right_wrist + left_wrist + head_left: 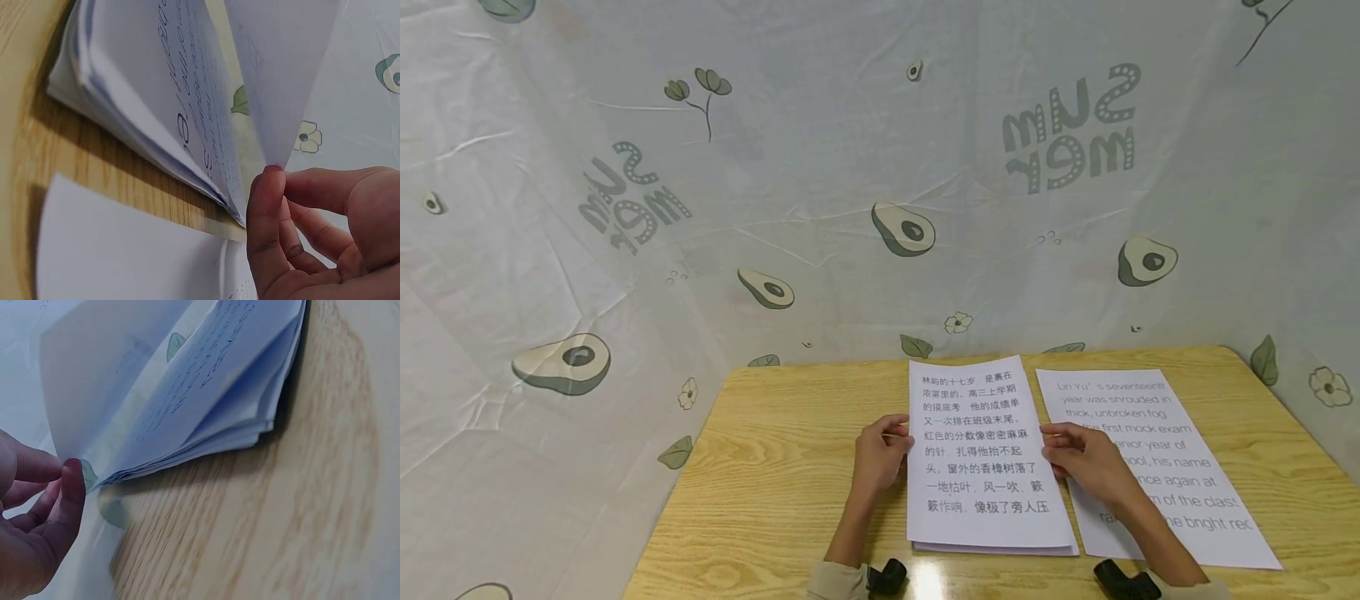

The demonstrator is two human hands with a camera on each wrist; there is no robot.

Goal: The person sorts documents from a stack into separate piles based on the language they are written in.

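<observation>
My left hand (880,454) and my right hand (1086,462) sit closest to me, well apart, one at each long edge of the top sheet (977,450) of a paper stack (996,547). My left hand's fingers curl loosely, and its thumb tip (72,481) presses against the lifted left edge of that sheet. My right hand pinches the sheet's right edge between thumb (265,206) and forefinger, the other fingers folded into the palm. The top sheet, printed with Chinese characters, is raised a little off the stack, which fans open beneath it in the wrist views. The stack lies on the wooden tabletop (775,492), near its middle. Just to the right lies a single sheet of English text (1180,500), partly under my right forearm. A pale cloth with avocado prints (902,229) hangs behind the tabletop.
</observation>
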